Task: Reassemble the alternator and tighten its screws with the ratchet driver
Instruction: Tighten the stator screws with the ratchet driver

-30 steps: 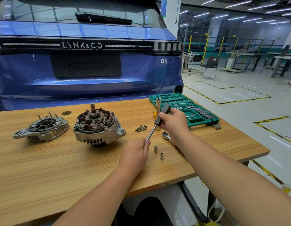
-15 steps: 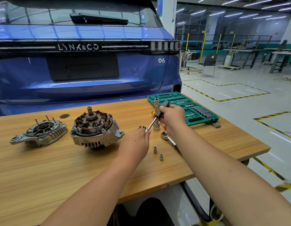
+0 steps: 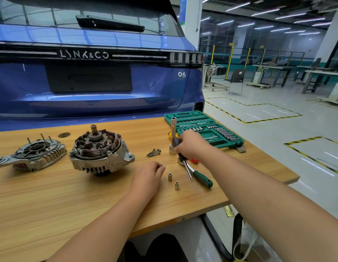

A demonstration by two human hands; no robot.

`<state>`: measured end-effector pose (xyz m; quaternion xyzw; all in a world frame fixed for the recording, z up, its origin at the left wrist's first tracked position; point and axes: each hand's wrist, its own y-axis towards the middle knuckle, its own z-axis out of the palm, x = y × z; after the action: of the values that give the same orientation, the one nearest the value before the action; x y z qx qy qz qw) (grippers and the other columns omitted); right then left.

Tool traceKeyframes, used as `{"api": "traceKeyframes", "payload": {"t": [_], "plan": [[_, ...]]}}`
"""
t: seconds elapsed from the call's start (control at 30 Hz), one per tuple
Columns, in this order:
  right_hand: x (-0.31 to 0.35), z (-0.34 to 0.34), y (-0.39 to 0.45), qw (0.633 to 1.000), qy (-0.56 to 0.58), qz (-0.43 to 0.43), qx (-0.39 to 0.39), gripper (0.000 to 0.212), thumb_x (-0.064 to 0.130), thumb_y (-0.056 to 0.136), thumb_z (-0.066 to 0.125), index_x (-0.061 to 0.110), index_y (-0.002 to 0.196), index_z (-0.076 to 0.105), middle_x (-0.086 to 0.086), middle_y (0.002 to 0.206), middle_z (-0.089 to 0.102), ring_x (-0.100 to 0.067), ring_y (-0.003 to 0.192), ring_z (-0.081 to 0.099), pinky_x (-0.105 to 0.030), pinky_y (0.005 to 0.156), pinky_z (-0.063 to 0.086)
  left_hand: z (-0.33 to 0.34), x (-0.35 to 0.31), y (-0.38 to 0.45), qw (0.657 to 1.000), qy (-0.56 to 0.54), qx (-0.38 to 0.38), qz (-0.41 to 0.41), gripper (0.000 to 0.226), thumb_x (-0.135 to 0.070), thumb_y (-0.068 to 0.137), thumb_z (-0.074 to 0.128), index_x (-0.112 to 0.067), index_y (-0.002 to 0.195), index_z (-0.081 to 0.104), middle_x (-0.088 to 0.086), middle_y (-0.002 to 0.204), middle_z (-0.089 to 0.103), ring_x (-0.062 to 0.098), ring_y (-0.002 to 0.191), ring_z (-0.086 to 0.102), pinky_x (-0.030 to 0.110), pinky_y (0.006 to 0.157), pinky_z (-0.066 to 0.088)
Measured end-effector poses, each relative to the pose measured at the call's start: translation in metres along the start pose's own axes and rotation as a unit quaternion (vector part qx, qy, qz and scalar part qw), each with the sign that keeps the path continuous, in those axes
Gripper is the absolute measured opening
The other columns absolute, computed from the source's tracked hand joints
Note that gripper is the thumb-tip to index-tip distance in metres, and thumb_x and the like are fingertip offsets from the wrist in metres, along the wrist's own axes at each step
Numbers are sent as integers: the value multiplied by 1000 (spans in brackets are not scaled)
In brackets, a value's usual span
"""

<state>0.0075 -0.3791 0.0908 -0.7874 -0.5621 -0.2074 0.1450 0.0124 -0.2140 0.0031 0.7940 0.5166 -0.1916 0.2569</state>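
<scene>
Here, the wooden tabletop (image 3: pixel 50 195) fills the lower left of the frame, with a blue car (image 3: pixel 88 82) behind it. The alternator body (image 3: pixel 100 150) sits left of the middle, its shaft pointing up. Its cover (image 3: pixel 31 154) lies apart from it, further left, with thin pins sticking up.

Near the middle, the left hand (image 3: pixel 148 176) has its fingers curled, and its grip pinches a small socket (image 3: pixel 161 165) at the fingertips. Just to its right, two more little sockets (image 3: pixel 170 177) stand on the wood. A bunch of screws (image 3: pixel 154 152) lies a bit above the hand.

The right hand (image 3: pixel 192 146) is a little blurry. Its grip is closed around the dark handle of a driver (image 3: pixel 183 159), whose metal rod slants down toward the tabletop. Under it lies a ratchet (image 3: pixel 198 174) with a green handle. A tall socket (image 3: pixel 173 137) stands upright beside the hand, touching or nearly so.

A green tool case (image 3: pixel 202 129) lies open at the right of the tabletop, with rows of sockets inside.
</scene>
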Motion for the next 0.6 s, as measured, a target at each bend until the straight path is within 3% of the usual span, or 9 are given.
{"api": "traceKeyframes", "payload": {"t": [0.13, 0.23, 0.4, 0.6], "plan": [[-1, 18, -3, 989, -130, -18, 63, 16, 21, 92, 65, 7, 99, 66, -9, 91, 64, -22, 80, 64, -31, 60, 52, 3, 5, 6, 998, 43, 46, -13, 30, -41, 104, 50, -18, 114, 66, 4, 107, 70, 25, 101, 63, 37, 84, 50], [-5, 30, -4, 983, -163, -25, 87, 14, 24, 93, 64, 12, 88, 59, -9, 90, 62, -20, 76, 60, -30, 57, 48, 6, 8, 15, 995, 80, 66, -5, 31, -44, 103, 47, -23, 118, 65, 1, 114, 70, 24, 109, 62, 37, 89, 48], [-14, 41, -3, 980, -184, -12, 74, 23, 24, 92, 65, 15, 75, 51, -5, 83, 54, -22, 76, 59, -32, 61, 50, 15, 8, 28, 992, 93, 85, 6, 30, -48, 102, 49, -29, 120, 64, -5, 119, 68, 22, 117, 58, 39, 99, 41], [-14, 47, -2, 977, -202, -17, 72, 18, 27, 89, 69, 16, 88, 55, -7, 101, 58, -21, 84, 63, -34, 70, 57, 16, 8, 35, 992, 88, 86, 6, 33, -48, 99, 55, -30, 125, 62, -6, 122, 67, 20, 119, 57, 42, 101, 42]]}}
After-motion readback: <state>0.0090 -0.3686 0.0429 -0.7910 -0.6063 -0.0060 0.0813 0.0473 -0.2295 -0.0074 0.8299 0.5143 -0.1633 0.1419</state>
